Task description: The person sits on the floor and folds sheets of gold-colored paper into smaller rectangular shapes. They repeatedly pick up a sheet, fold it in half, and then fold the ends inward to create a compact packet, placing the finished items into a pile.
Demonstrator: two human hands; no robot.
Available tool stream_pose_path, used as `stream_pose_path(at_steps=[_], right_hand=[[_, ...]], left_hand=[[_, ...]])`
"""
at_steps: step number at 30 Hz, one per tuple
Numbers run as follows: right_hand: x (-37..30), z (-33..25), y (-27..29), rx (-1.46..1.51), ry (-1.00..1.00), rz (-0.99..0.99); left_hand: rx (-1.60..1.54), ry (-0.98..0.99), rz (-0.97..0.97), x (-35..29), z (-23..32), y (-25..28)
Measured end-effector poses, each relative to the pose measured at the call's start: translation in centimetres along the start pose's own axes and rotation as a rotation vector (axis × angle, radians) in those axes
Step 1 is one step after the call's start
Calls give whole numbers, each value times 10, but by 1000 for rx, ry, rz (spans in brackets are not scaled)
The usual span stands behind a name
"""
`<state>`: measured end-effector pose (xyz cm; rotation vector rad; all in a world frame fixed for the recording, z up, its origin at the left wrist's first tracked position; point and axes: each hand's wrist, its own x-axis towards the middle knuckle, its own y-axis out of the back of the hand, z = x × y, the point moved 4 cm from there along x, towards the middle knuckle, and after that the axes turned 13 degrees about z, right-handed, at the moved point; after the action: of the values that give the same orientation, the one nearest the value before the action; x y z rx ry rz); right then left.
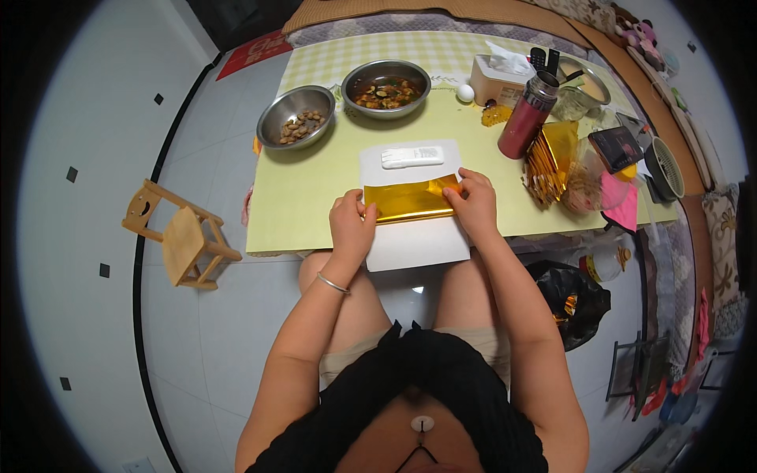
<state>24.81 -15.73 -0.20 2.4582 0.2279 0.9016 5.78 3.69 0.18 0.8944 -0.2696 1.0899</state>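
Bench [303,209]: open toward near left corner; white board [418,248] overhangs near edge.
Gold sheet [404,202]: glossy, oblong.
Left grip [351,221]: pinching one end.
Right grip [476,202]: pinching the other.

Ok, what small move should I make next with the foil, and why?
I'd probably smooth the foil beside your right hand: it looks rippled there, and your left hand has hold of the other end.

You're in a home: food bowls [285,106], cloth-covered table [307,213], small wooden chair [185,236], plush toys [646,33] far right.
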Motion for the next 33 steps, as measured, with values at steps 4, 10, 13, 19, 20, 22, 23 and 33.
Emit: stream_pose_path(at_steps=[4,10,13,19,20,22,23,33], right_hand=[[1,-10,1,-94,18,12],[-1,-9,-2,-157,53,30],[-1,-11,-4,-194,63,31],[-2,-10,-7,-243,52,18],[-2,-10,-7,-244,56,23],[-2,-9,-7,-251,59,25],[-2,-9,-7,-257,58,22],[5,-38,5,-388,256,93]], left_hand=[[44,-7,-13,-1,-1,-2],[85,-56,-5,0,2,-3],[107,-52,0,1,2,-3],[241,-164,15,6,10,-6],[301,-237,32,6,17,-4],[333,-433,52,12,39,3],[303,-557,53,17,50,5],[154,-675,-789,7,50,-12]])
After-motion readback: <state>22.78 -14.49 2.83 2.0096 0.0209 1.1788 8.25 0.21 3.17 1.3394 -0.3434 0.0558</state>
